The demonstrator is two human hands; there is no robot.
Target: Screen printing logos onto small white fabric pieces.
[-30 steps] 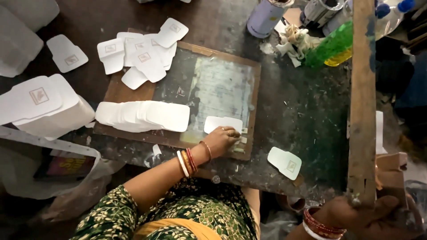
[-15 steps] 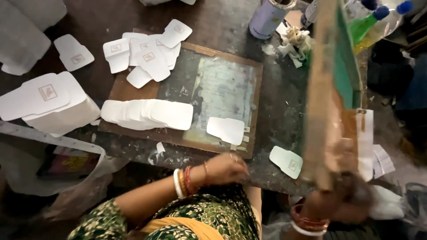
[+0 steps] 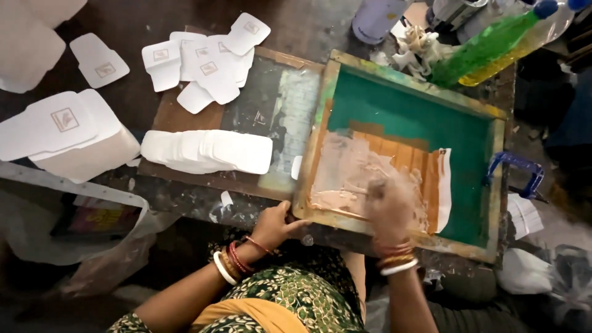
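Wooden-framed screen (image 3: pixel 407 117), green mesh, lies flat on the table (image 3: pixel 185 197), its near-left corner over the right part of the board (image 3: pixel 246 179). Left hand (image 3: pixel 274 225) grips the frame's near-left corner, fingers closed on the wood, thumb along the near edge. Right hand (image 3: pixel 390 213) is inside the frame on the mesh, near the near rail; it is blurred, and whether its fingers are together or clamped on a tool cannot be told. Pale brownish ink (image 3: pixel 345 179) is smeared over the mesh just left of that hand, beside orange tape strips (image 3: pixel 425 166).

Screen's long axis runs left to right across the view, slightly skewed, right end lower in the frame. A blue clamp (image 3: pixel 518 172) sits at its right rail.

On the board, left of the screen, a fanned row of white blanks (image 3: pixel 206 151) lies lengthwise. Beyond it, printed white cards (image 3: pixel 203 58) are scattered, overlapping. A taller stack of cards (image 3: pixel 68 132) stands at far left.

Behind the screen: a green bottle (image 3: pixel 487 46) lying tilted, a pale can (image 3: pixel 376 18), crumpled rag (image 3: pixel 413 49).

Table surface is dark, worn and ink-stained. A clear plastic bag (image 3: pixel 74 234) hangs at the near-left edge. Surroundings at right are dim and cluttered.
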